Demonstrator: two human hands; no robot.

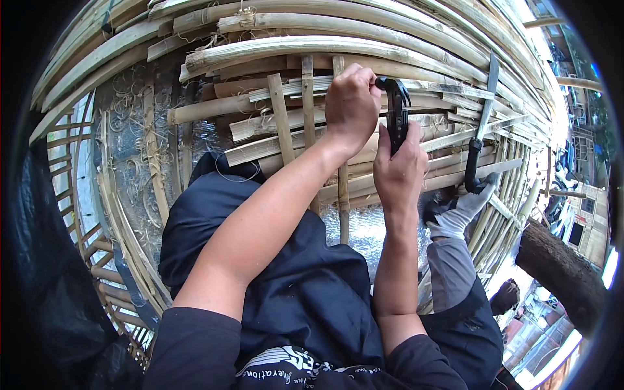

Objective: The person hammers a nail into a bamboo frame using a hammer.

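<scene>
My right hand [400, 166] is wrapped round the black handle of a claw hammer [396, 114], which stands with its head away from me. Just left of the hammer head, my left hand [353, 104] is closed in a pinch over the bamboo slats. Whatever its fingers hold, if anything, is hidden. Split bamboo strips [279, 133] lie crosswise beneath both hands, with upright slats [308, 97] over them. To the right, a grey-and-black gloved hand [461, 211], apparently another person's, is at the black handle of a machete [489, 97], its blade pointing away.
Long bamboo strips [312, 45] curve across the far side. Shavings [153, 146] litter the silvery surface at left, beside a bamboo lattice [107, 273]. A thick dark log [559, 273] is at the right. Dark sheeting [52, 286] hangs at the left edge.
</scene>
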